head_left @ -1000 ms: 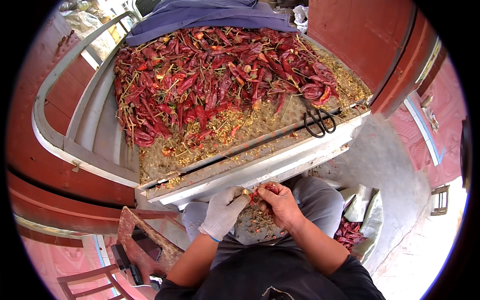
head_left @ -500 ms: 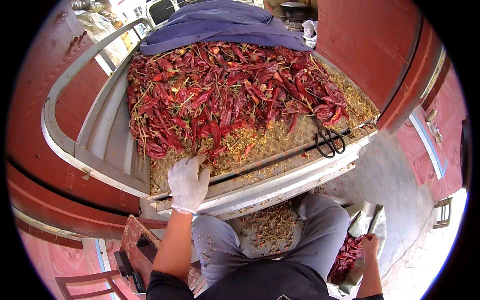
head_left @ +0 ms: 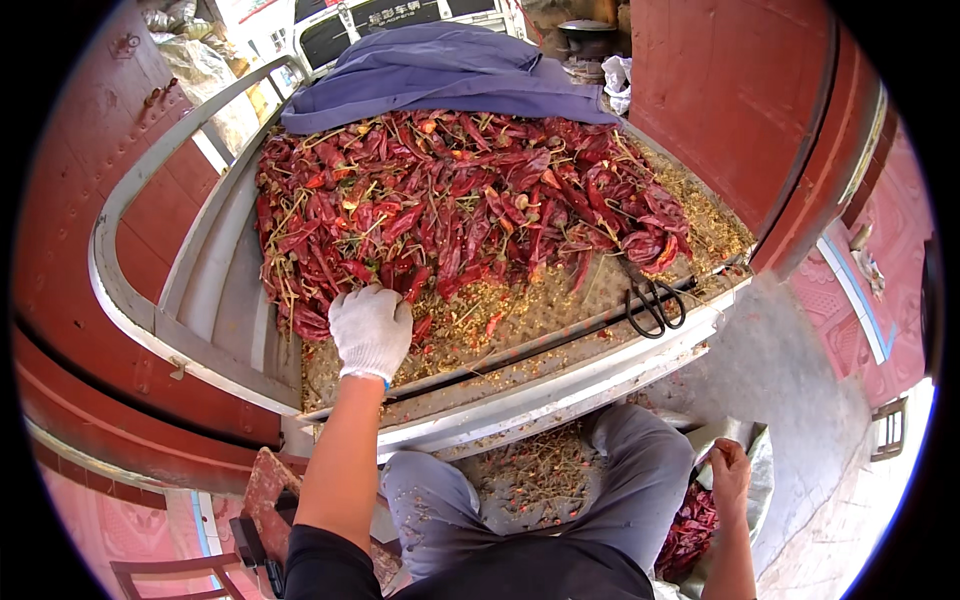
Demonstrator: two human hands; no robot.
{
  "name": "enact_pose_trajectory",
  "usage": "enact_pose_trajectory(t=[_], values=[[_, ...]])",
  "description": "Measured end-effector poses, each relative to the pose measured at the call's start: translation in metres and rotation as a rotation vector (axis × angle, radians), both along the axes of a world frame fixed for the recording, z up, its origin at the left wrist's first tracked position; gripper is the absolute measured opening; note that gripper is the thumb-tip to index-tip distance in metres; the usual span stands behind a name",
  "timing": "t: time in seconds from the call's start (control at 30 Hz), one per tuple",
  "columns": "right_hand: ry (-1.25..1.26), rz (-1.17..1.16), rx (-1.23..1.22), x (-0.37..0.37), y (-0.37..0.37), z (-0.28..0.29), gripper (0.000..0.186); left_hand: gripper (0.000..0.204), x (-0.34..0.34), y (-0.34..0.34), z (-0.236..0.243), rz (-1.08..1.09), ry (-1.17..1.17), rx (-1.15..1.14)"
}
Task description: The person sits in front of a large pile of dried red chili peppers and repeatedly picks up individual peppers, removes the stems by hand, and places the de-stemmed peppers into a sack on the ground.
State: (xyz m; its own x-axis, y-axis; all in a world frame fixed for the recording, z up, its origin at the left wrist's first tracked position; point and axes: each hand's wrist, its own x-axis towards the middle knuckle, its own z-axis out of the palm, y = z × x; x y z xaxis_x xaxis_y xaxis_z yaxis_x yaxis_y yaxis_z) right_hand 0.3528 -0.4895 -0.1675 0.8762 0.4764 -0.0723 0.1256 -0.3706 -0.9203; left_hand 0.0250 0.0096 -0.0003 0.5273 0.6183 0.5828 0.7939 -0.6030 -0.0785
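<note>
A broad heap of dried red chili peppers (head_left: 450, 190) with pale stalks lies on the metal truck bed. My left hand (head_left: 371, 330), in a white knit glove, is at the heap's near left edge. Its fingers curl down onto a chili pepper, and the fingertips are partly hidden. My bare right hand (head_left: 730, 470) hangs over the near right side, above an open pale sack (head_left: 757, 455) with red chili peppers (head_left: 690, 525) inside. Its fingers are curled closed; what they hold, if anything, does not show. Black-handled scissors (head_left: 655, 308) rest at the bed's near right edge.
A purple-blue cloth (head_left: 440, 75) covers the heap's far end. Loose yellow seeds (head_left: 465, 318) litter the bed near its edge (head_left: 560, 380). A curved metal rail (head_left: 105, 255) borders the left. Stalks and debris (head_left: 535, 475) lie between my knees. Red metal doors (head_left: 735, 100) stand on both sides.
My left hand has reached farther in, onto the peppers, its fingers now curled down. My right hand has risen away from the sack's peppers. The whole view has shifted slightly.
</note>
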Motion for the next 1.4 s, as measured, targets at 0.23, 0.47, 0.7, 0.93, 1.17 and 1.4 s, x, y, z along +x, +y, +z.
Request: enact_pose_trajectory(t=[0.23,0.47,0.7,0.93,1.17,1.4], values=[[0.398,0.552,0.283,-0.106,0.181,0.09,0.031,0.01,-0.011,-0.122,0.004,-0.183,-0.266,-0.163],[0.624,0.818,0.326,-0.158,0.26,0.087,0.044,0.016,-0.006,-0.189,-0.032,-0.42,-0.209,-0.433],[-0.209,1.065,0.122,-0.154,0.237,0.104,0.026,0.027,-0.008,-0.167,-0.035,-0.478,-0.337,-0.566],[-0.427,1.235,0.149,-0.157,0.235,0.109,0.02,0.017,-0.013,-0.182,-0.046,-0.275,-0.889,-1.425],[0.015,0.963,0.204,-0.163,0.238,0.12,0.023,0.033,-0.034,-0.173,-0.061,-0.134,-0.254,-1.181],[-0.388,0.944,0.111,-0.148,0.336,0.127,0.027,0.044,-0.043,-0.178,-0.061,-0.234,-0.182,-0.989]])
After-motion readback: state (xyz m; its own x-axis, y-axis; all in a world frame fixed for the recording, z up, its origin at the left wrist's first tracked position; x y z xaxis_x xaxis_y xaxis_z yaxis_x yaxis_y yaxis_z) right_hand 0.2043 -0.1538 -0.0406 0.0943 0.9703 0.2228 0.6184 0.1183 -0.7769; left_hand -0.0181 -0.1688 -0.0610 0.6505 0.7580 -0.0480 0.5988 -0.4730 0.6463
